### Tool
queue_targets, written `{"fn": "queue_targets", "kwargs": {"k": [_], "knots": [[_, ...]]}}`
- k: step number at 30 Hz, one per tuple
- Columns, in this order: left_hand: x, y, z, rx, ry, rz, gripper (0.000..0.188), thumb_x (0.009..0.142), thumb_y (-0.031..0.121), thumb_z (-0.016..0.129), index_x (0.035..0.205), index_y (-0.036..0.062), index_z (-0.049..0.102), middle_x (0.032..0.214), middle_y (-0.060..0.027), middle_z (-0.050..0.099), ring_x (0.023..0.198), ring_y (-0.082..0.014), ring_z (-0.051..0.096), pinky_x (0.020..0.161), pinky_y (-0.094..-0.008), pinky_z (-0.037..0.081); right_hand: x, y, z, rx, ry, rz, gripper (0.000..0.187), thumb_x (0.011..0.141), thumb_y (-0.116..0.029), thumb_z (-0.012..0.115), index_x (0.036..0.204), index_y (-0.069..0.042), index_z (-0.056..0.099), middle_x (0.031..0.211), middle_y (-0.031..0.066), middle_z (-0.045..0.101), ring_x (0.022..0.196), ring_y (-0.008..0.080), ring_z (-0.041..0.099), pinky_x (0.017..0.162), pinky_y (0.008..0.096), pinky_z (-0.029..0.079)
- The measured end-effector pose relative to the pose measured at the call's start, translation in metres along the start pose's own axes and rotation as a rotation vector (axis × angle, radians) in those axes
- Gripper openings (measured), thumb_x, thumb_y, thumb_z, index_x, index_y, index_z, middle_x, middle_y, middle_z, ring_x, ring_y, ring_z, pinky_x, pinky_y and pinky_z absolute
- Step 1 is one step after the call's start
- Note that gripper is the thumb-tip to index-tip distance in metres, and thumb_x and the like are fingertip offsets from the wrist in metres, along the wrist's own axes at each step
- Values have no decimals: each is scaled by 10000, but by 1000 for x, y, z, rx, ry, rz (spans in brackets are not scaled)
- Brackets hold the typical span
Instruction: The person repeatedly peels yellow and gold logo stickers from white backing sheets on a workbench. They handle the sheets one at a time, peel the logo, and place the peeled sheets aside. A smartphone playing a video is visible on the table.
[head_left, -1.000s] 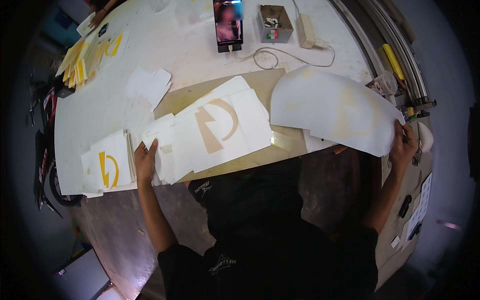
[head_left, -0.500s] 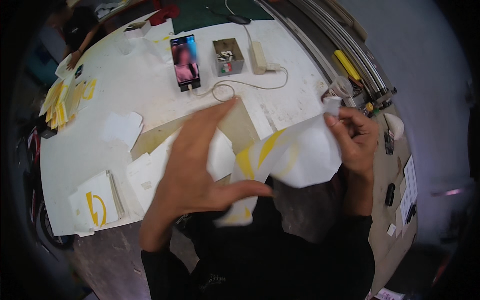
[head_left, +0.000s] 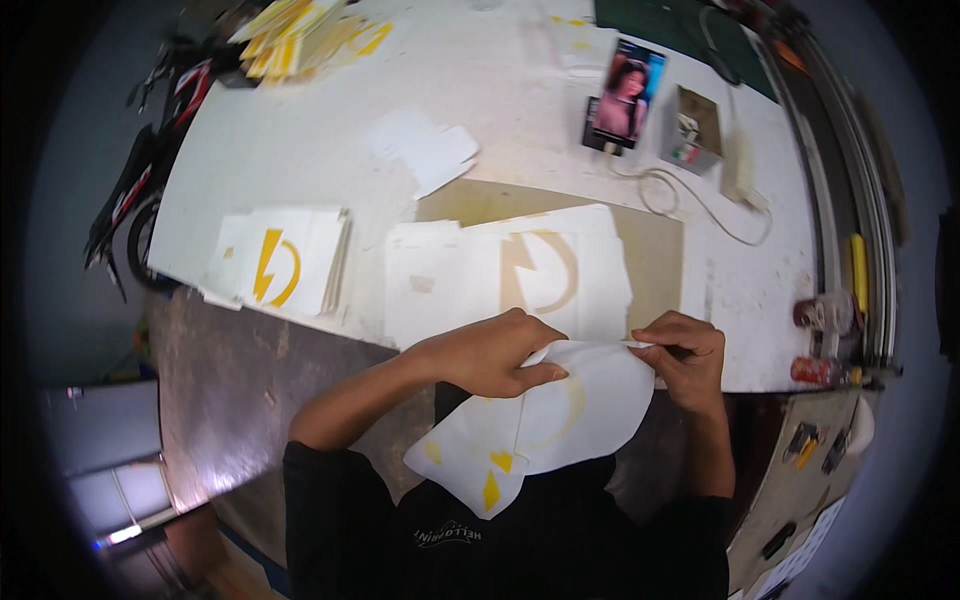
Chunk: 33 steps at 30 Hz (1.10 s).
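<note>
**Yellow-marked sheet in both hands, not yet set down**

My left hand (head_left: 492, 355) and right hand (head_left: 690, 355) each pinch the yellow-marked white sheet (head_left: 565, 425), which hangs off the near side of the beige board (head_left: 656, 250). The tan-emblem stack (head_left: 480, 275) lies on the board; left of it, the yellow-emblem stack (head_left: 290, 260) looks done. How many remain, I can't tell.

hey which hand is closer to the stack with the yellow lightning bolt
Left. Your left hand is right of that stack and nearer your body; your right hand is farther right, beyond the left one.
</note>
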<state>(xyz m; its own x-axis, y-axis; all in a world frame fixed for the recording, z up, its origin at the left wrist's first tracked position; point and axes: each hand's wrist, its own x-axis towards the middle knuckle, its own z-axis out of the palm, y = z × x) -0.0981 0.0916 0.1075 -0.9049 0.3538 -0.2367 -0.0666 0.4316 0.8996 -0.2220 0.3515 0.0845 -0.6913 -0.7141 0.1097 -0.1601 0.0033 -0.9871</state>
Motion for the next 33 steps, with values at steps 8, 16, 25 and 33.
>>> {"fn": "queue_targets", "kwargs": {"k": [8, 16, 25, 33], "knots": [[-92, -70, -15, -230, 87, -164, 236, 939, 59, 675, 1169, 10, 682, 974, -164, 751, 841, -265, 733, 731, -365, 557, 38, 27, 15, 5, 18, 31, 130, 836, 123, 775, 927, 32, 757, 828, 94, 695, 698, 112, 603, 636, 246, 464], [-202, -123, -40, 42, 310, -310, 416, 897, 160, 791, 1266, 17, 664, 1053, -168, 746, 971, -292, 720, 838, -393, 554, 71, 47, 44, 66, -81, 68, 261, 862, 123, 735, 870, -60, 549, 849, 47, 591, 768, 91, 542, 705, 232, 448], [-332, -146, -167, -15, 1034, -546, 305, 874, 129, 827, 1124, -12, 723, 1028, -84, 764, 901, -150, 705, 847, -317, 566, 134, 44, 190, 88, -388, 283, 307, 904, 44, 762, 1191, 3, 660, 867, 8, 609, 721, 103, 628, 603, 265, 522], [-420, -142, -189, 705, 1469, -267, 408, 748, -183, 590, 1070, 6, 754, 1260, -146, 746, 1210, -262, 681, 1095, -371, 498, 160, -8, 281, -267, -209, -1022, 247, 685, 99, 726, 879, -26, 639, 1164, 124, 728, 1105, 340, 684, 906, 459, 518]]}}
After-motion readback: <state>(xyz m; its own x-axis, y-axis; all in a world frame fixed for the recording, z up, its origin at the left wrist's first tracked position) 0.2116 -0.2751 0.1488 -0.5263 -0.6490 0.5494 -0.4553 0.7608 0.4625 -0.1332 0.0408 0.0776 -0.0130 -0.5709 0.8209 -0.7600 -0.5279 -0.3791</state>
